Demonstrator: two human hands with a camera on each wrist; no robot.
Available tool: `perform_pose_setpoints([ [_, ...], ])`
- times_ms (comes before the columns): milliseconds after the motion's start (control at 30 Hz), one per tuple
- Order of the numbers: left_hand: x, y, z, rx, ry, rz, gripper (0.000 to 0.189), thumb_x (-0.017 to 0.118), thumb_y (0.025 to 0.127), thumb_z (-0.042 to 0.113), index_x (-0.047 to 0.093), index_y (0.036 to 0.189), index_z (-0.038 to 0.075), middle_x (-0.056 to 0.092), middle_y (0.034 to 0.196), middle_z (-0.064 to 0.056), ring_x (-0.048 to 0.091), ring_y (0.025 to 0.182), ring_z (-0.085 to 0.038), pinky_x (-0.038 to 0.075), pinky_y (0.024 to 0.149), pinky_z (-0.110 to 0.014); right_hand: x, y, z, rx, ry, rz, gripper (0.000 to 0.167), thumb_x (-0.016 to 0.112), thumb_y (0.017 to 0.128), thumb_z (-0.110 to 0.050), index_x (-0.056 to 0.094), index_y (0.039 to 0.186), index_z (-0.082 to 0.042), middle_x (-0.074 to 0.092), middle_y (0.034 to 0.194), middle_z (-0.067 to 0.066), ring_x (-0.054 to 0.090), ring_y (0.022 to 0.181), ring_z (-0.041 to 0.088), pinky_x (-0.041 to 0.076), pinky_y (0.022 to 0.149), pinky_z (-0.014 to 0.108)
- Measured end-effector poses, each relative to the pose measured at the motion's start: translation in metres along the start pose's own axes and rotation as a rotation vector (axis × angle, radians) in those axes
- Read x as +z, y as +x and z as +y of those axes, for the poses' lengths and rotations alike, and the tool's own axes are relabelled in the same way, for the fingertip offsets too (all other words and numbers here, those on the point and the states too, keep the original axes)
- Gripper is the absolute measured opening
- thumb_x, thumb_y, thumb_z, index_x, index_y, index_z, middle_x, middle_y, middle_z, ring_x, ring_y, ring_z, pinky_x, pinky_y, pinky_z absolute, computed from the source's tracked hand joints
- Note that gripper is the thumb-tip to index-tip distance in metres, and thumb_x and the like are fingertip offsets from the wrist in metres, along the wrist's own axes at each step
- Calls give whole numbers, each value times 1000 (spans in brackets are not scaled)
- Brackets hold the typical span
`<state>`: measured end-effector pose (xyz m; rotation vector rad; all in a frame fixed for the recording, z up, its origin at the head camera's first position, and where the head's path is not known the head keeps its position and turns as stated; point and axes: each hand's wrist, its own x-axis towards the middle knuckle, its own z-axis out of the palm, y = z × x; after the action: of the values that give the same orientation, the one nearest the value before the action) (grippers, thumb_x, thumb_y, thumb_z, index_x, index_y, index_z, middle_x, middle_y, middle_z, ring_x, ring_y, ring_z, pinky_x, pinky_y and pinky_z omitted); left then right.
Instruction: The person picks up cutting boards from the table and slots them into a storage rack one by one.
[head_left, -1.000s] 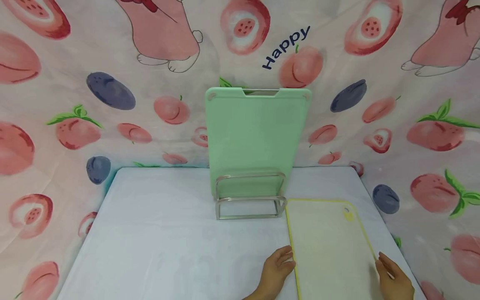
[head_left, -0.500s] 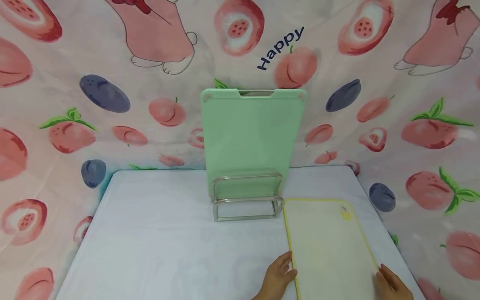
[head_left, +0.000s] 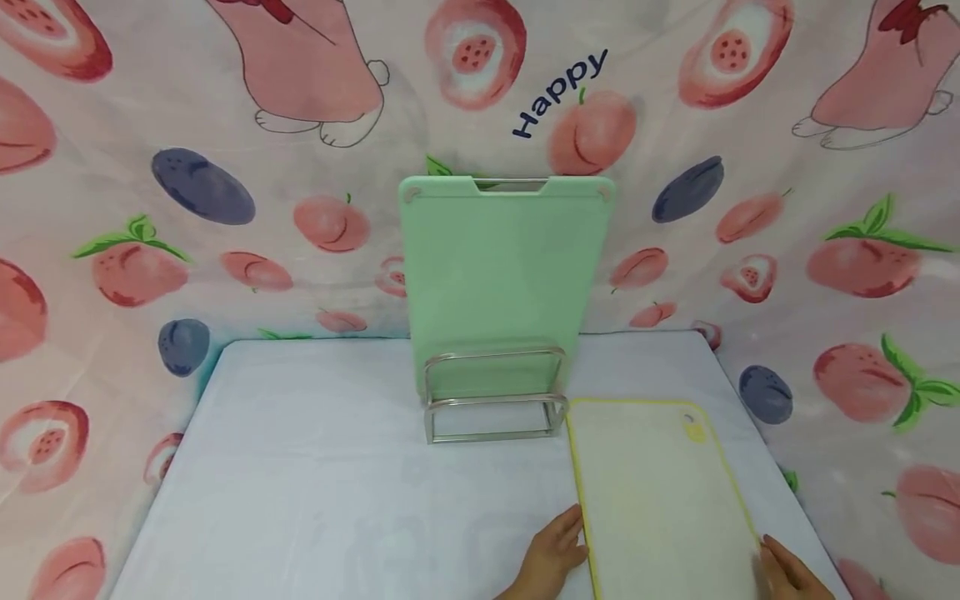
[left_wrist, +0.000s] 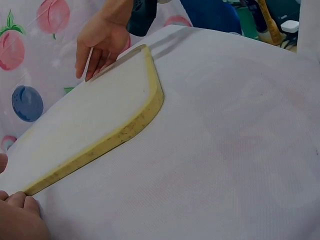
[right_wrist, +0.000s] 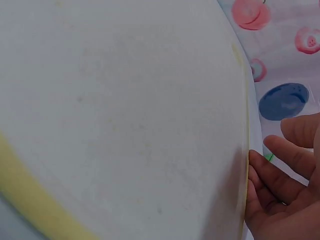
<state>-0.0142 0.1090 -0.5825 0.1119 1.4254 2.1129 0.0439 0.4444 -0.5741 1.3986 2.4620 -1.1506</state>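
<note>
Both hands are left bare. On the left hand (head_left: 550, 557), uncovered fingers, thumb and wrist are shown in the head view. The right hand (head_left: 793, 575) is likewise uncovered, and its slim fingers with rounded tips are seen close up in the right wrist view. Near the right wrist, a dark blue-green cuff (left_wrist: 143, 16) is seen in the left wrist view; whether a sleeve end or a band is worn there cannot be told, since its upper part is cut off.
</note>
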Motion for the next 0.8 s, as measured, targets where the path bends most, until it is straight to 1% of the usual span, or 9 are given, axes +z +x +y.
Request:
perform_pose_setpoints([
  [100, 0, 0, 0, -1, 4, 2, 59, 59, 89, -3, 32, 142, -12, 37, 145, -26, 33, 135, -36, 34, 105, -34, -3, -6, -8, -33, 112, 41, 66, 47, 96, -50, 47, 138, 1, 64, 118, -3, 61, 106, 11, 52, 70, 23],
  [133, 1, 0, 0, 3, 1, 0, 60, 59, 89, -4, 32, 142, -12, 36, 145, -26, 32, 135, -36, 34, 106, -34, -5, -8, -10, -58, 136, 63, 63, 49, 96, -48, 50, 136, 0, 66, 106, -13, 62, 94, -2, 48, 64, 15],
  [167, 1, 0, 0, 6, -15, -3, 61, 59, 89, -5, 30, 142, -12, 35, 146, -27, 31, 136, -36, 33, 106, -34, -6, -10, -11, -74, 134, 73, 63, 51, 94, -49, 52, 134, -1, 63, 101, -18, 61, 90, -5, 44, 58, 10],
  [233, 3, 2, 1, 15, -34, -14, 64, 59, 87, -7, 28, 143, -13, 32, 147, -27, 28, 137, -36, 30, 108, -34, -10, -12, -15, -84, 131, 77, 63, 52, 93, -52, 54, 133, -3, 55, 89, -31, 48, 77, -20, 41, 57, 6],
  [333, 5, 5, 1, 36, -72, -20, 69, 59, 84, -12, 25, 143, -13, 27, 148, -29, 24, 138, -36, 28, 109, -34, -14, -14, -20, -92, 46, 81, 70, 49, 90, -60, 56, 132, -5, 56, 91, -30, 43, 75, -20, 39, 57, 8],
  [367, 6, 6, 0, 41, -80, -17, 70, 59, 83, -14, 25, 144, -13, 27, 149, -29, 23, 138, -36, 27, 109, -34, -14, -14, -21, -93, 47, 79, 70, 49, 90, -61, 57, 131, -4, 60, 95, -25, 44, 75, -19, 40, 58, 10],
  [400, 6, 7, 0, 46, -82, -14, 71, 59, 81, -15, 25, 143, -13, 26, 149, -29, 23, 138, -36, 28, 109, -34, -14, -14, -23, -79, 58, 80, 70, 50, 90, -60, 57, 132, -4, 59, 91, -27, 38, 71, -22, 41, 58, 10],
  [600, 7, 9, 3, 60, -41, 8, 70, 60, 80, -15, 27, 142, -15, 28, 146, -31, 26, 136, -38, 30, 107, -34, -14, -17, -24, -54, 90, 64, 72, 49, 90, -61, 56, 131, -2, 56, 82, -30, 34, 65, -25, 41, 57, 11],
  [800, 8, 15, 7, 77, -22, 18, 71, 62, 80, -16, 27, 141, -16, 28, 146, -32, 26, 136, -39, 30, 107, -36, -13, -13, -27, -110, 197, 58, 62, 52, 95, -48, 56, 130, 3, 68, 90, -13, 45, 67, -25, 46, 57, 7],
])
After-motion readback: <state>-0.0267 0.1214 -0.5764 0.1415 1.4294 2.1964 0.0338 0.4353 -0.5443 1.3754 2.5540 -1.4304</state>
